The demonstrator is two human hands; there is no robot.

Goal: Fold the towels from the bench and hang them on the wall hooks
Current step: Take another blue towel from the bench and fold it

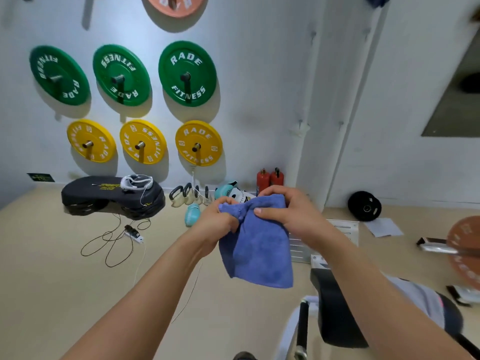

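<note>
A blue towel (259, 250) hangs folded in the air in front of me, above the beige floor. My left hand (218, 222) pinches its upper left edge. My right hand (285, 211) grips the upper right corner, fingers curled over the top. Both hands meet at the towel's top edge and the rest of the cloth droops below them. The black padded bench (335, 307) stands at the lower right, with a grey towel (420, 300) lying on it, partly hidden by my right forearm. No wall hook for towels shows clearly.
Green (187, 74) and yellow weight plates (198, 143) hang on wall pegs. On the floor lie a black balance pad (109, 196), cables (111, 240), kettlebells (187, 194), two red fire extinguishers (268, 179), a black plate (364, 206) and a barbell with an orange plate (465, 253).
</note>
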